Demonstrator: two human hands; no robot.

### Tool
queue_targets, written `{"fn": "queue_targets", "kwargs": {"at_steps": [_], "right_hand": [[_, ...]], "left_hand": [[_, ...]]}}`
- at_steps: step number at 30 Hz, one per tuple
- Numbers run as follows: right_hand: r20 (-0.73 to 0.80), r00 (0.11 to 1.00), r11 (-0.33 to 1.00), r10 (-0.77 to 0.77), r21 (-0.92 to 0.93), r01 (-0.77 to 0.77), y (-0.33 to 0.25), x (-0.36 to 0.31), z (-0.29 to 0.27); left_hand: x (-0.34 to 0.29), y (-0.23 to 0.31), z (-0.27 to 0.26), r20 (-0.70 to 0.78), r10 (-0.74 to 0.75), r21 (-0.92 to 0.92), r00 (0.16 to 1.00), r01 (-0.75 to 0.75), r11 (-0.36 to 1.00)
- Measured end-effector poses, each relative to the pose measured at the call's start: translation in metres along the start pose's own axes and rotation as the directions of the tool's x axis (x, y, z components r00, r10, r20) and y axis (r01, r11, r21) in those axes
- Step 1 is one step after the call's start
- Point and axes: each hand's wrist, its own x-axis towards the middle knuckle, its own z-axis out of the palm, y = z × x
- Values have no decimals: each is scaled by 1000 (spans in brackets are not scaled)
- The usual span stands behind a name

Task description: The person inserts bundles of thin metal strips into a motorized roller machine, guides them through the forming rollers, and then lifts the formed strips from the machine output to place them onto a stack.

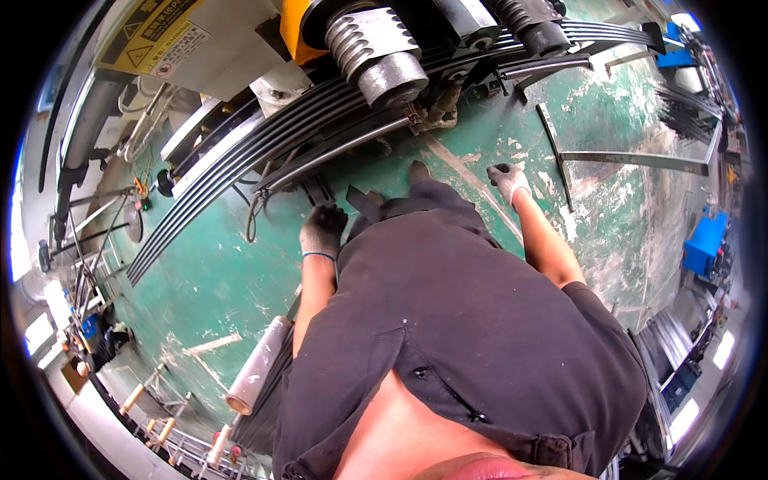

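My left hand (pixel 322 230), in a pale knit glove with dark finger coating and a blue cuff, hangs beside my dark shirt with its fingers curled in. No object shows in it. Just to its right is a dark flat piece (pixel 364 202) whose kind I cannot make out. My right hand (pixel 509 182), gloved alike, is held out to the right over the floor, fingers curled, nothing visible in them. Ahead of both hands, long dark metal bars (pixel 232 164) lie side by side across a machine (pixel 232 56), under a ribbed metal cylinder (pixel 373 44).
An angled metal frame (pixel 632 160) stands on the worn green floor (pixel 240 280) to the right. A film-wrapped roll (pixel 260 364) lies behind at left. Blue boxes (pixel 706 244) stand at far right. A cable (pixel 252 216) hangs below the bars.
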Motion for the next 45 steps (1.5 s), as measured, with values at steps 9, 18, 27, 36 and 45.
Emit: {"fn": "queue_targets", "kwargs": {"at_steps": [9,18,27,36,45], "right_hand": [[53,995,991,79,-113,-73,47,-63,49],[24,989,978,147,-156,-142,78,-44,33],[121,991,987,-49,-147,67,4,17,-4],[238,951,979,-197,-7,204,-71,-1,-21],[148,877,861,-458,321,396,-158,-66,-9]], "left_hand": [[20,75,-60,169,175,145,970,-200,969],[14,50,-32,200,-33,-207,979,75,975],[14,-60,23,174,498,711,850,-458,534],[-38,-68,64,104,620,387,778,-606,695],[-129,8,166,664,439,333,606,-765,551]]}}
